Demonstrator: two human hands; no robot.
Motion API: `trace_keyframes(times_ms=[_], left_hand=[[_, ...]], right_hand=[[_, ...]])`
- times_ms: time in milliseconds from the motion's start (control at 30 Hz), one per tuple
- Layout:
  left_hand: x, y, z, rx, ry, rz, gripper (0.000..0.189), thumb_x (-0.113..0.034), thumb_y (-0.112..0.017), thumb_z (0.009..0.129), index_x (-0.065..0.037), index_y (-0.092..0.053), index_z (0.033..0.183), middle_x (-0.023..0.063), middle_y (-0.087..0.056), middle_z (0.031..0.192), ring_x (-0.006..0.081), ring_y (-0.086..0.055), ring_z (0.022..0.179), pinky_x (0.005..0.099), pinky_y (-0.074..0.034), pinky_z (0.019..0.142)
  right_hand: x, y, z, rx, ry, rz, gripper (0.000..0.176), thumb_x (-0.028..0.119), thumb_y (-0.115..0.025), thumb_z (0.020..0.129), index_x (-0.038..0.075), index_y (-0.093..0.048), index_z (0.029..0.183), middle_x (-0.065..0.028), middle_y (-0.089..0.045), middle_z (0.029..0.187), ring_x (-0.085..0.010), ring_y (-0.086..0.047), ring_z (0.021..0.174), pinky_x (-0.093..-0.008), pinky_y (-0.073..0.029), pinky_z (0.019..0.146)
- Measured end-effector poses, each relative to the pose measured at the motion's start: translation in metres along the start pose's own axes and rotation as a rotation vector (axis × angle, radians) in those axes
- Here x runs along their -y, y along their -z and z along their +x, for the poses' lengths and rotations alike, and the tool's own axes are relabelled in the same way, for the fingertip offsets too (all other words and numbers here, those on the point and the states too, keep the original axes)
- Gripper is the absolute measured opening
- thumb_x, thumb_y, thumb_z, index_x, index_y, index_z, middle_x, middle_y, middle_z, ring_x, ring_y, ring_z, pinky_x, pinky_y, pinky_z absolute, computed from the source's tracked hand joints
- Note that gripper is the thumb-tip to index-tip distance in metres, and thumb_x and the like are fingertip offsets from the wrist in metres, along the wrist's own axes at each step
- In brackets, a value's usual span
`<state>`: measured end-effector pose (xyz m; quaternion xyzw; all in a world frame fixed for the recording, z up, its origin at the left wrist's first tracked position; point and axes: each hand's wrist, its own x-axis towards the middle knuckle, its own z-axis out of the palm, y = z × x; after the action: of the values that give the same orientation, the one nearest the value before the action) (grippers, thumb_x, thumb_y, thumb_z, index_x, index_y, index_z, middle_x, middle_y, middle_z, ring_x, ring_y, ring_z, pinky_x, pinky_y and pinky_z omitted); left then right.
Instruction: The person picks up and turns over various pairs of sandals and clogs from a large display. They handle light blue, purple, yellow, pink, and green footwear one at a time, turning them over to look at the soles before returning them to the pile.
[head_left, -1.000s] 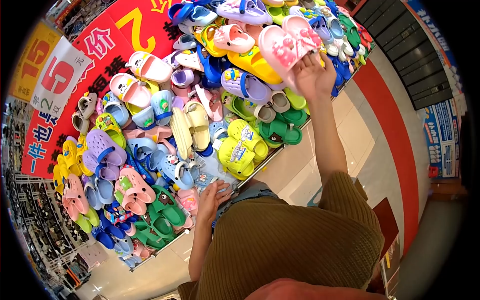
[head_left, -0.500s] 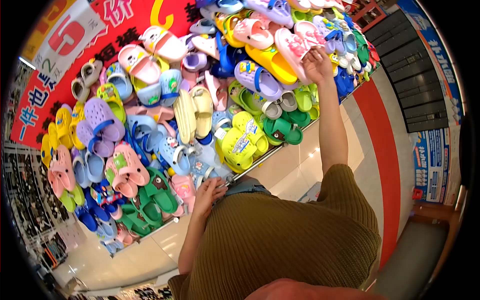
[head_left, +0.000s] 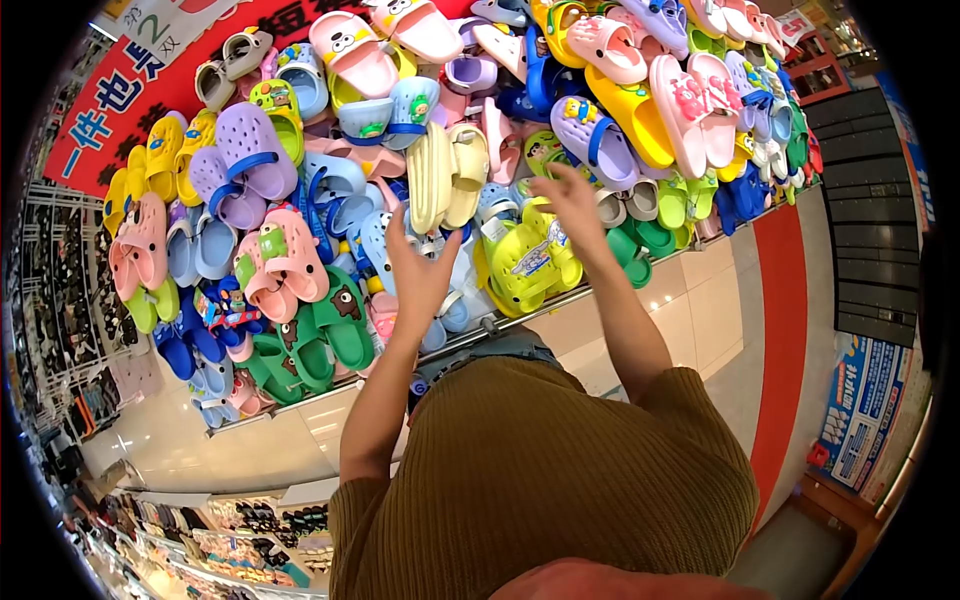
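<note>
My left hand point(head_left: 422, 268) is raised over the front of the heaped shoes, thumb and fingers apart and nothing in it. Just beyond its fingertips lie cream slippers point(head_left: 466, 178), with a light blue clog point(head_left: 376, 245) beside it. My right hand point(head_left: 574, 208) hovers with fingers spread above a pair of lime-yellow clogs point(head_left: 525, 270), partly covering them. Near that hand are a lavender clog point(head_left: 595, 140) with a blue strap and green clogs point(head_left: 630, 255). Pink slides with bows point(head_left: 690, 110) rest farther right on the pile.
A metal rail point(head_left: 490, 325) edges the display in front of my body. Purple clogs point(head_left: 250, 150) and green bear slippers point(head_left: 340, 320) lie to the left. Behind stands a red sign point(head_left: 90, 140). A red floor stripe point(head_left: 785, 330) runs along the right.
My right hand has left the pink slides and come left to above the lime-yellow clogs. My left hand has lifted from the front rail to over the shoes. The view has shifted.
</note>
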<state>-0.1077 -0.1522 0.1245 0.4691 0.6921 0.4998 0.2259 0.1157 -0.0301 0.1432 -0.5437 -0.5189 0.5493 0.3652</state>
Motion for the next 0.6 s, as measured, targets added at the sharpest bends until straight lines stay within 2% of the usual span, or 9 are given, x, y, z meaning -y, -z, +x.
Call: trace_keyframes(times_ms=[67,133,233,333,400,467,500,567,600], left_hand=[[0.006,-0.018,0.037,0.050,-0.144,0.158,0.097,-0.028,-0.085,0.073,0.007,-0.030,0.146,0.0294,-0.045,0.140,0.0472,-0.043,0.129,0.0499,-0.034,0.110],[0.029,-0.042,0.057,0.137,-0.053,0.305,0.094,-0.026,-0.080,0.077,0.007,-0.028,0.148,0.0313,-0.042,0.143,0.0480,-0.045,0.129,0.0508,-0.038,0.108],[0.049,-0.058,0.072,0.275,0.082,0.423,0.089,-0.022,-0.075,0.080,0.008,-0.026,0.149,0.0334,-0.043,0.142,0.0491,-0.046,0.128,0.0512,-0.041,0.106],[0.063,-0.060,0.077,0.288,0.065,0.364,0.083,-0.016,-0.071,0.081,0.010,-0.028,0.147,0.0355,-0.046,0.139,0.0498,-0.051,0.123,0.0498,-0.044,0.104],[0.073,-0.052,0.075,0.294,0.046,0.256,0.079,-0.014,-0.068,0.081,0.011,-0.031,0.146,0.0366,-0.049,0.135,0.0495,-0.054,0.120,0.0487,-0.046,0.102],[0.040,-0.030,0.059,0.254,0.057,0.082,0.071,-0.008,-0.065,0.080,0.008,-0.038,0.144,0.0310,-0.055,0.130,0.0422,-0.059,0.116,0.0429,-0.048,0.099],[0.025,-0.017,0.048,0.236,0.071,-0.014,0.070,-0.007,-0.066,0.081,0.006,-0.039,0.144,0.0280,-0.056,0.131,0.0385,-0.059,0.118,0.0413,-0.047,0.100],[0.010,0.004,0.024,0.175,0.072,-0.120,0.067,-0.004,-0.061,0.083,0.002,-0.038,0.146,0.0242,-0.058,0.129,0.0328,-0.062,0.113,0.0363,-0.050,0.095],[0.002,0.015,0.013,0.104,0.035,-0.116,0.065,-0.003,-0.061,0.084,0.003,-0.039,0.145,0.0206,-0.057,0.131,0.0284,-0.059,0.118,0.0360,-0.048,0.098]], right_hand=[[-0.027,-0.044,0.022,0.088,-0.251,0.249,0.061,0.028,-0.071,0.092,-0.003,-0.046,0.138,-0.0137,-0.064,0.118,-0.0243,-0.062,0.110,-0.0390,-0.053,0.091],[-0.060,-0.076,0.060,0.165,-0.562,0.458,0.059,0.033,-0.071,0.091,-0.001,-0.049,0.133,-0.0132,-0.060,0.122,-0.0262,-0.059,0.112,-0.0421,-0.049,0.098],[-0.081,-0.121,0.108,-0.145,-1.051,0.785,0.047,0.043,-0.064,0.095,0.007,-0.057,0.125,-0.0060,-0.062,0.114,-0.0222,-0.056,0.112,-0.0390,-0.044,0.096],[-0.095,-0.147,0.118,-0.273,-0.906,1.160,0.045,0.048,-0.057,0.098,0.012,-0.059,0.125,-0.0026,-0.063,0.118,-0.0234,-0.053,0.122,-0.0401,-0.037,0.105],[-0.108,-0.159,0.119,-0.158,-0.878,1.188,0.049,0.052,-0.051,0.101,0.014,-0.057,0.131,-0.0025,-0.063,0.123,-0.0246,-0.057,0.120,-0.0453,-0.042,0.106],[-0.122,-0.161,0.122,0.024,-0.840,1.353,0.052,0.054,-0.048,0.102,0.013,-0.057,0.132,-0.0035,-0.064,0.124,-0.0257,-0.060,0.116,-0.0473,-0.045,0.104],[-0.118,-0.157,0.114,0.034,-0.824,1.315,0.048,0.050,-0.050,0.102,0.013,-0.057,0.131,-0.0048,-0.064,0.126,-0.0257,-0.063,0.111,-0.0468,-0.051,0.096],[-0.077,-0.151,0.076,0.058,-0.638,1.209,0.045,0.047,-0.053,0.102,0.012,-0.057,0.130,-0.0036,-0.064,0.123,-0.0240,-0.062,0.110,-0.0442,-0.049,0.097],[-0.059,-0.149,0.058,0.071,-0.546,1.153,0.043,0.045,-0.054,0.102,0.012,-0.057,0.130,-0.0030,-0.065,0.122,-0.0231,-0.062,0.109,-0.0429,-0.049,0.098]])
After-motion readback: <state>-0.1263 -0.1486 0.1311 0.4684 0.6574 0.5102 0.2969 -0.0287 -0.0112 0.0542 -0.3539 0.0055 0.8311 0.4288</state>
